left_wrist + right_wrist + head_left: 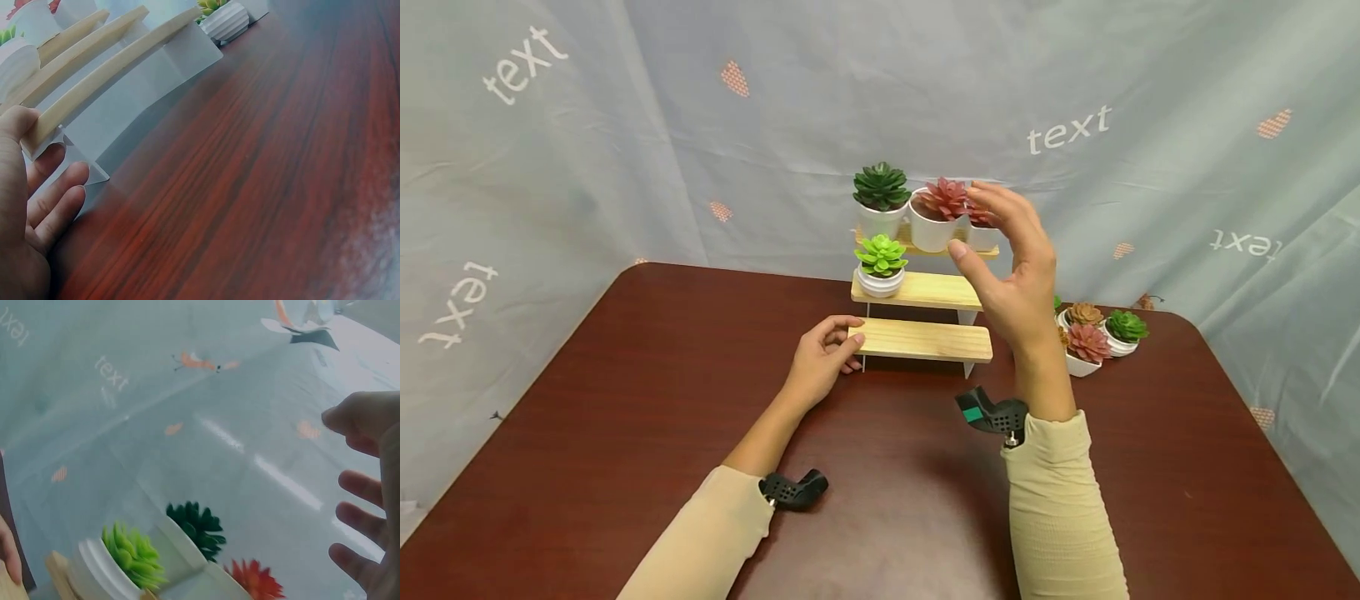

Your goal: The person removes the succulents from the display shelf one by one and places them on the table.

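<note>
A three-step wooden stand [925, 340] with pale plank shelves and clear supports stands near the table's back. My left hand [820, 360] pinches the left end of its lowest plank, thumb on top; the other fingers [59, 212] curl loosely beneath. My right hand [1021, 275] is raised by the top shelf's right end, thumb and fingers spread apart with nothing between them. On the top shelf are a dark green succulent [882, 185], a red succulent in a round white pot [932, 232], and another red one, partly hidden by my fingers. A bright green succulent [882, 255] sits on the middle shelf's left.
Several more potted succulents cluster on the table right of the stand, among them a brown one [1084, 314], a pink one [1087, 342] and a green one [1126, 326]. A patterned grey-blue curtain [820, 100] hangs behind the dark red-brown table [700, 350].
</note>
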Demonstrator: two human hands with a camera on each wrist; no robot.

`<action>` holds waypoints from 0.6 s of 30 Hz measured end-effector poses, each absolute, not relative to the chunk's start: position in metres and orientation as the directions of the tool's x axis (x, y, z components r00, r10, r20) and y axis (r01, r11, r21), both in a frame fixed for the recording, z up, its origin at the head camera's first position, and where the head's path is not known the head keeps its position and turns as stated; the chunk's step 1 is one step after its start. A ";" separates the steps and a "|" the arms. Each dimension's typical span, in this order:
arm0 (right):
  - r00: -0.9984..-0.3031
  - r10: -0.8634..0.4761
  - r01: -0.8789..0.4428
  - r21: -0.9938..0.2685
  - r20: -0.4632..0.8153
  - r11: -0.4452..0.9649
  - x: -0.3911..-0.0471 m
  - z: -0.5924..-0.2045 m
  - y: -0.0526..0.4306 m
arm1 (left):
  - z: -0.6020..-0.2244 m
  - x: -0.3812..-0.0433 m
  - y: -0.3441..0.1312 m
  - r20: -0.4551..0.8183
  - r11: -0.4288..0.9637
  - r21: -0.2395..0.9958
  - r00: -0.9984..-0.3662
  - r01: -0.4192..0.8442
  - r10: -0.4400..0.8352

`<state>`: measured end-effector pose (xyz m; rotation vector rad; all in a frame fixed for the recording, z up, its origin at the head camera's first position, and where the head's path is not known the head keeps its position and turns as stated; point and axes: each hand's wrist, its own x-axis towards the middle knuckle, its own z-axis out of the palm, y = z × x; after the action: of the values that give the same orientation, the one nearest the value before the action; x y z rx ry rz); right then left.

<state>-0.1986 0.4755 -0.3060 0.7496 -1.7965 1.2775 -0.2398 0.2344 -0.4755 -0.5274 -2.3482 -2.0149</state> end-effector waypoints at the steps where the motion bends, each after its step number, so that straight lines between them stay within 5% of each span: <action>1: -0.502 -0.028 -0.821 -0.466 0.864 0.331 -0.202 -0.306 0.473 | -0.475 -0.240 0.235 0.218 0.120 0.960 -0.944 0.254 0.249; 6: -0.502 -0.047 -0.814 -0.453 0.864 0.363 -0.212 -0.315 0.455 | -0.474 -0.237 0.232 0.216 0.125 0.960 -0.948 0.250 0.235; 18: -0.630 -0.045 -0.747 -0.589 0.775 0.308 -0.222 -0.337 0.435 | -0.473 -0.238 0.236 0.206 0.131 0.961 -0.948 0.242 0.243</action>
<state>-0.2224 0.4348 -0.3374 0.7020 -1.9201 1.3640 -0.2384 0.2361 -0.4730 -0.5066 -2.3628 -2.0083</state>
